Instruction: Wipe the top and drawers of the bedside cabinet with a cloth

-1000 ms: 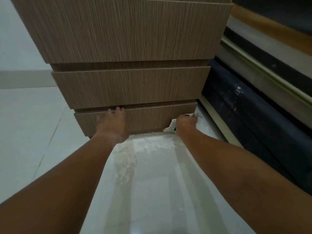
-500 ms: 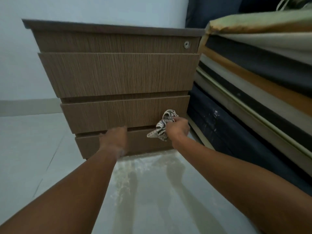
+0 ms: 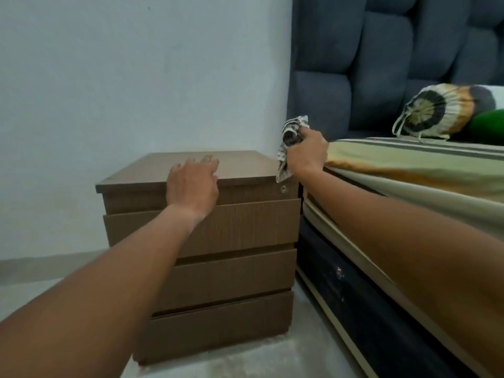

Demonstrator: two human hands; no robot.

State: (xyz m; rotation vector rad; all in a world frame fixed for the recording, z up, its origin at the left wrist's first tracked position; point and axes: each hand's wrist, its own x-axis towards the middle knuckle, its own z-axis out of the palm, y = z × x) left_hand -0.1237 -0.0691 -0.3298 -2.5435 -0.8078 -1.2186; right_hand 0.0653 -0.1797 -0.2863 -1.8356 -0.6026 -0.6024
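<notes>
The brown wood-grain bedside cabinet (image 3: 240, 170) stands against the pale wall, with three drawer fronts (image 3: 245, 227) below its top. My left hand (image 3: 193, 184) lies flat over the front edge of the top, fingers spread, holding nothing. My right hand (image 3: 306, 152) is raised at the cabinet's right rear corner, fisted on a black-and-white patterned cloth (image 3: 289, 143). The cloth hangs down from the fist and its lower end reaches the top's right front corner. All drawers look closed.
A bed (image 3: 409, 170) with striped green and orange sheets stands directly right of the cabinet, under a grey padded headboard (image 3: 381, 64). A striped bolster (image 3: 447, 110) lies on it. Pale tiled floor (image 3: 259, 358) runs in front, the wall (image 3: 136, 77) behind.
The view has risen from the lower drawers to the cabinet top. Both hands moved up: the left from the bottom drawer onto the top edge, the right with the cloth to the top's right corner.
</notes>
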